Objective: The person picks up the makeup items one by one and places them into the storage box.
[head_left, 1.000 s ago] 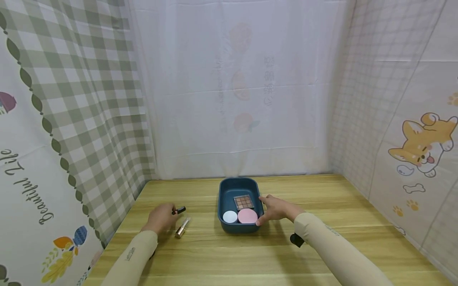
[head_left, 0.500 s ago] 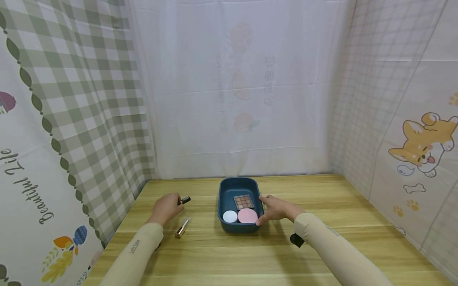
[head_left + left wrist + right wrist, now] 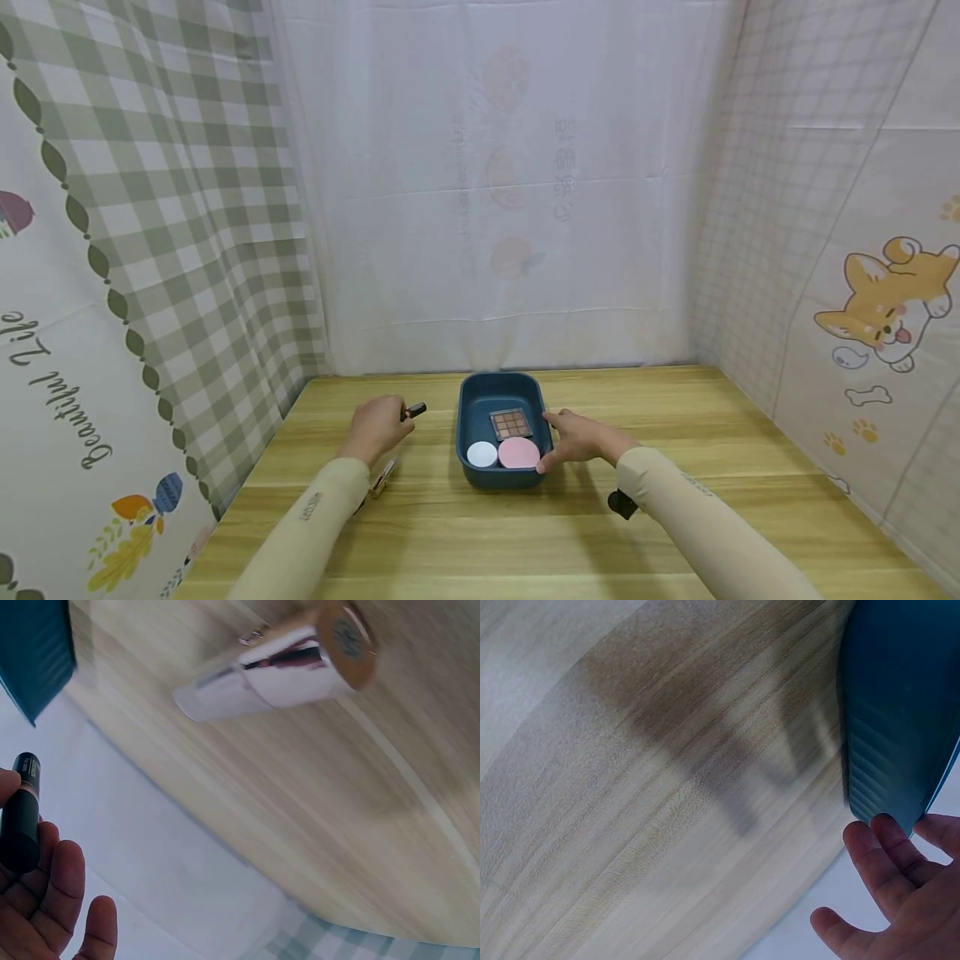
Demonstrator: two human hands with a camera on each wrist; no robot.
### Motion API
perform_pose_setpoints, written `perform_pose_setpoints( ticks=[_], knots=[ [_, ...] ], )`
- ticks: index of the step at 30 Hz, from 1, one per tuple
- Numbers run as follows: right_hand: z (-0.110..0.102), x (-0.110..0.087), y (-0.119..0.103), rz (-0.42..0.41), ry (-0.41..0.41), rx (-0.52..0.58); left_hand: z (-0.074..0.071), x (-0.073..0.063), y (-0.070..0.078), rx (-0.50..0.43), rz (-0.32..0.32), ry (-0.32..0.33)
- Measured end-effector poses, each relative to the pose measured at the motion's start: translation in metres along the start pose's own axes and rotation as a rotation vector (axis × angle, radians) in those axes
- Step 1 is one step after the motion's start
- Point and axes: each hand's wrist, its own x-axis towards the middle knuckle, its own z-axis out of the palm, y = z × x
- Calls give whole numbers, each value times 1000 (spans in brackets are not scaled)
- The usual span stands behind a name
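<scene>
Two hands flank a blue box (image 3: pixel 498 480) in the head view. At its nine o'clock, the left hand (image 3: pixel 377 428) holds a black tube (image 3: pixel 417 410) by one end, probably to leave the other free. At three o'clock, the right hand (image 3: pixel 581 436) spreads against the rim, likely steadying the box. Inside, a palette (image 3: pixel 512 424) sits above a white case (image 3: pixel 482 455) at seven and a pink case (image 3: pixel 519 453) at five.

Left wrist view: thumb and fingers pinch the tube; a shiny tube (image 3: pixel 289 669) lies towards two o'clock from them.

Right wrist view: loosely spread fingertips (image 3: pixel 886 823) meet the box, at their twelve o'clock.
</scene>
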Motion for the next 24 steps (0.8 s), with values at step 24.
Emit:
perform_pose_setpoints(
  ticks=[24],
  knots=[
    [0,2,1,2,2,-8,16,21,51,19,54,103]
  ],
)
